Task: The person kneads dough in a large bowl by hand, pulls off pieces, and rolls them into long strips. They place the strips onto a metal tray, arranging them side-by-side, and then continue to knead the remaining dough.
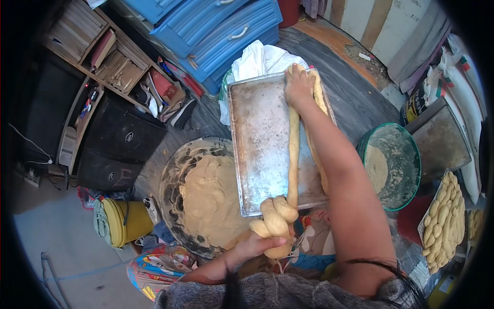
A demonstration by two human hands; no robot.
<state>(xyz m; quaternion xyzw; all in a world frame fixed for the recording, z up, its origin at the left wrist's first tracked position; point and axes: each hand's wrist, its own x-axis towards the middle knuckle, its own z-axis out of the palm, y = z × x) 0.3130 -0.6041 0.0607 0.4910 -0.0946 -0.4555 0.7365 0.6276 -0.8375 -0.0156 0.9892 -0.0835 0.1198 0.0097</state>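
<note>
A long rope of dough runs lengthwise over a worn metal baking tray. At the near end it joins a thick, looped bundle of dough, which hangs over the tray's near edge. My left hand is closed around the underside of that bundle, thumb lying across it. At the tray's far edge, my right hand has its fingers curled over the rope's far end; the fingertips are partly hidden. A second dough strip lies along the tray's right side, partly covered by my right forearm.
Left of the tray stands a large basin with a big mass of dough. A green-rimmed tub with floury residue is at the right, near a tray of shaped dough pieces. Blue drawers and a white bag lie beyond.
</note>
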